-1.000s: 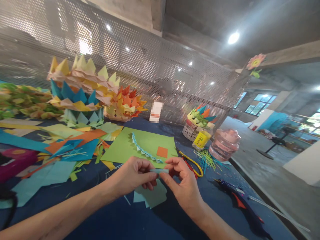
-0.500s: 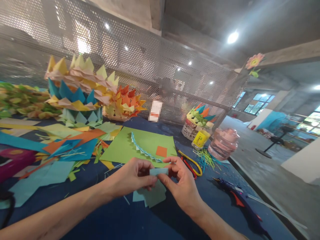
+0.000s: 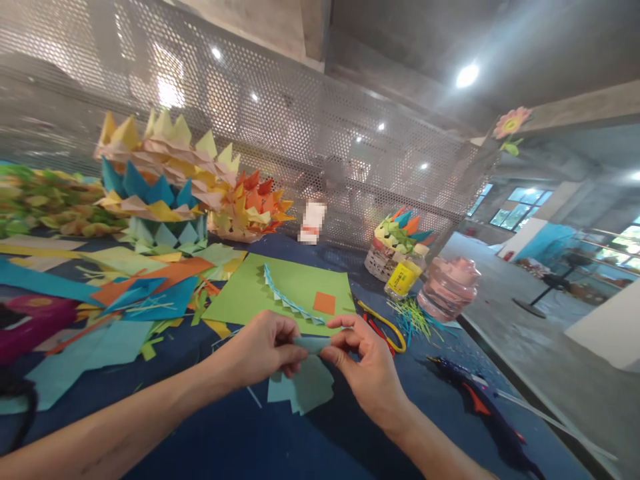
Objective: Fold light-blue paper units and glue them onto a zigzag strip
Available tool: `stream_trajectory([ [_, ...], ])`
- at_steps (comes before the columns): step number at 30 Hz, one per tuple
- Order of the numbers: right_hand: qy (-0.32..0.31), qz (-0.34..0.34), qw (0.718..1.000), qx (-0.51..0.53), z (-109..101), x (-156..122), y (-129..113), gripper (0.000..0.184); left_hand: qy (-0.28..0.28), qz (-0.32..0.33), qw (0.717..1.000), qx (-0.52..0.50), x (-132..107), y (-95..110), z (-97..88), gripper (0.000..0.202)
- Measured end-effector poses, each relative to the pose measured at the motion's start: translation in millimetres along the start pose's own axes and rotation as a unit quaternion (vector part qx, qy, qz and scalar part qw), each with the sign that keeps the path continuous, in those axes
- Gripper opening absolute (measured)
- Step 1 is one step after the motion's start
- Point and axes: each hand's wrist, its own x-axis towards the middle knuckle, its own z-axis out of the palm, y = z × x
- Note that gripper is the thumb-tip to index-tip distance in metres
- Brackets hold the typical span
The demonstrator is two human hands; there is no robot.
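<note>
A small folded piece of light blue paper [image 3: 313,344] is stretched between my two hands, just above the table. My left hand [image 3: 274,348] pinches its left end between thumb and fingers. At the right end, my right hand [image 3: 358,357] grips it the same way, its index finger raised and bent. Several light blue paper squares [image 3: 303,387] lie on the dark blue table below. Behind my hands, a curved chain of folded blue paper points [image 3: 285,300] and an orange paper square [image 3: 325,303] rest on a green sheet [image 3: 240,293].
Scissors [image 3: 387,327] with yellow and red handles lie right of the green sheet. A glue gun [image 3: 480,393] sits near the table's right edge. A yellow-labelled bottle [image 3: 404,279] and a pink jar [image 3: 447,290] stand behind. Paper scraps [image 3: 145,290] and folded-paper crowns [image 3: 165,180] occupy the left.
My left thumb has drawn back along the light blue paper, and the fingers of both hands have shifted on it. The paper has tilted a little.
</note>
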Motion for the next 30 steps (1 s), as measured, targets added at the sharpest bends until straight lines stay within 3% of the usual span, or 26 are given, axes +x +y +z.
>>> stream_trajectory([
  [9, 0.013, -0.050, 0.998, -0.047, -1.5, -1.6, 0.4, 0.020, 0.016, 0.017, 1.000, -0.008, -1.0, 0.3, 0.9, 0.018],
  [18, 0.002, -0.047, 0.998, -0.051, -1.1, -0.8, 6.4, 0.019, 0.017, 0.026, 0.999, 0.020, 0.4, 2.2, -2.1, 0.022],
  [23, 0.010, -0.059, 0.996, -0.072, -2.2, 0.5, 8.4, 0.017, -0.001, 0.037, 0.996, -0.078, -1.5, 7.5, -4.4, 0.033],
  [30, 0.004, -0.090, 0.990, -0.111, -3.2, -1.3, 7.9, 0.021, -0.023, -0.025, 0.982, -0.186, -4.0, 10.8, -6.0, 0.031],
])
